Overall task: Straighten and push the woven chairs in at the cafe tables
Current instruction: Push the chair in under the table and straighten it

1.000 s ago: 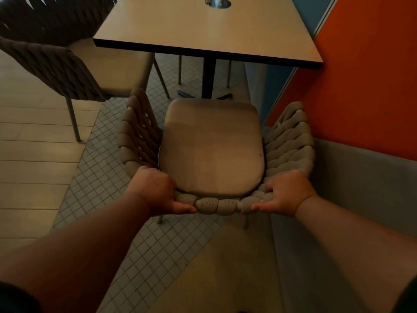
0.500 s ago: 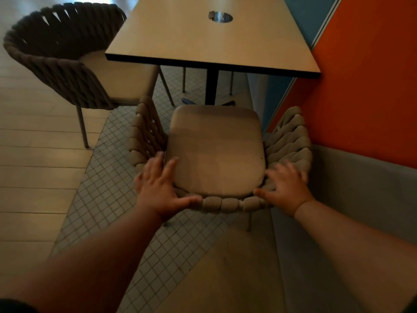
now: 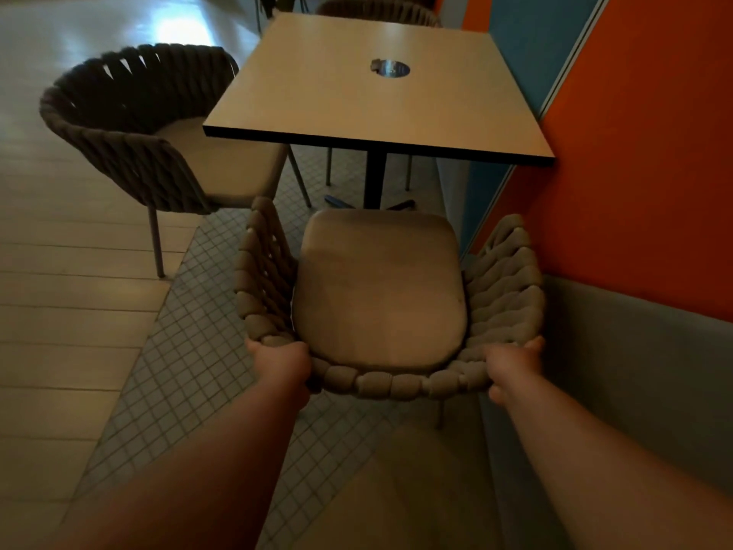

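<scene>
A light woven chair (image 3: pixel 380 295) with a beige seat cushion faces a square cafe table (image 3: pixel 377 85). Its front edge sits just short of the table's near edge. My left hand (image 3: pixel 279 365) grips the left corner of the chair's woven backrest. My right hand (image 3: pixel 511 371) grips the right corner of the same rim. The fingertips of both hands are hidden behind the weave. A second, darker woven chair (image 3: pixel 131 125) stands at the table's left side, partly tucked under it and angled.
An orange and blue wall (image 3: pixel 634 152) with a grey base panel runs close along the right of the chair. A third chair back (image 3: pixel 377 9) shows beyond the table. A round metal insert (image 3: pixel 390 68) sits in the tabletop. Tiled and plank floor lies to the left.
Both hands opened, shifted outward along the backrest and gripped it again at the corners. The chair now sits farther from me, toward the table.
</scene>
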Demonstrator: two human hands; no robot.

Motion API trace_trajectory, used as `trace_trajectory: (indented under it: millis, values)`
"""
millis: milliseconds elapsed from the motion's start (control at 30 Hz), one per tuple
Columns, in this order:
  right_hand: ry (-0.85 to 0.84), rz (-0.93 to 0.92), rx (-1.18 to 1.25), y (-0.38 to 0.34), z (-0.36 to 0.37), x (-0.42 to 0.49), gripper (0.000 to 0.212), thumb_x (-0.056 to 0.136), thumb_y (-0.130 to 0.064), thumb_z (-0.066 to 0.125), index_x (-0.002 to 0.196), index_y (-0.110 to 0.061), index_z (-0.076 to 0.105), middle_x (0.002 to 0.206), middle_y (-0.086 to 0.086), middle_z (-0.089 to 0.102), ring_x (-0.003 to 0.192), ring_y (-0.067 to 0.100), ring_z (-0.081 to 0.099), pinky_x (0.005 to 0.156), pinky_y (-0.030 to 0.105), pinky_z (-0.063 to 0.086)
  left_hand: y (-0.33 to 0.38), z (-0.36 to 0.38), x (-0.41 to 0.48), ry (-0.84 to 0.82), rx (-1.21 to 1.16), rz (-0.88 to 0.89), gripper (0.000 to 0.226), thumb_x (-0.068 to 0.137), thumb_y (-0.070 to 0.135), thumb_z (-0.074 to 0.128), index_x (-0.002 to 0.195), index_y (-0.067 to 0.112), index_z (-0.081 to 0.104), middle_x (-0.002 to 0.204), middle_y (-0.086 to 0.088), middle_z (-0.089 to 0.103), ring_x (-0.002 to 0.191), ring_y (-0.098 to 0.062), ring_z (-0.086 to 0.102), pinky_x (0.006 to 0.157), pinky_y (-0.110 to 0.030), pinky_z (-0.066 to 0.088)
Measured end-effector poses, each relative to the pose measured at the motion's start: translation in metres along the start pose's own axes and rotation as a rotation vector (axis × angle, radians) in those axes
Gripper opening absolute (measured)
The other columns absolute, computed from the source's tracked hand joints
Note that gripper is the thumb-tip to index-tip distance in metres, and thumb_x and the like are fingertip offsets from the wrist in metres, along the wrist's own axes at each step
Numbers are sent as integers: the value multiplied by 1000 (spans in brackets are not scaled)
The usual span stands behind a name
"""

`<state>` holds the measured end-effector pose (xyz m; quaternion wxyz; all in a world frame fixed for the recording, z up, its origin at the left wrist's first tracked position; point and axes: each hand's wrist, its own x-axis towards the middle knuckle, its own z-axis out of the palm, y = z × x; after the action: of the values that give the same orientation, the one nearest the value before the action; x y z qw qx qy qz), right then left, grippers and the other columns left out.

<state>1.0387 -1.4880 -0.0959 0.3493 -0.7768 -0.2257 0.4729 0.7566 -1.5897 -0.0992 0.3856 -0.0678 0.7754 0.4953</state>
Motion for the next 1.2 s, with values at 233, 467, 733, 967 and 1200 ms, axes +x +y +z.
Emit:
trace_trajectory:
  millis: [233, 467, 733, 967, 1200]
  values:
    - [21, -16, -22, -6, -2, 9, 85, 97, -1, 55, 160, -40, 12, 158, 13, 42, 133, 39, 52, 105, 60, 48, -4, 8, -2, 27, 52, 31, 97, 85, 1, 68, 161, 34, 18, 134, -12, 53, 107, -39, 58, 57, -39, 54]
    - [-1, -31, -65, -25, 12, 26, 87, 98, -2, 55, 159, -44, 9, 159, 13, 40, 134, 42, 51, 103, 64, 48, 10, 29, 14, -4, 36, 43, 98, 87, 2, 66, 161, 37, 13, 139, -16, 53, 110, -41, 59, 86, -65, 59]
    - [-34, -27, -77, -31, 11, 34, 87, 100, 0, 50, 160, -45, 7, 161, 13, 38, 137, 41, 48, 107, 62, 46, 10, 36, 24, -9, 14, 55, 103, 87, 1, 68, 160, 43, 10, 140, -13, 50, 111, -41, 60, 81, -66, 60]
    - [-117, -45, -305, -38, -9, 13, 100, 97, -26, 69, 162, -32, -6, 159, 20, 37, 134, 45, 48, 99, 55, 49, 25, 3, 5, -87, 377, 188, 109, 92, 43, 75, 167, 22, 0, 160, -20, 41, 140, -44, 48, 112, -59, 44]
    - [-208, -531, -927, -67, -71, -70, 107, 86, -74, 61, 165, -21, 11, 169, 16, 19, 152, 42, 21, 119, 55, 33, 71, -94, -62, -213, 1288, 927, 107, 78, 95, 27, 157, 44, -24, 166, 6, -22, 155, -29, -24, 126, -61, -1]
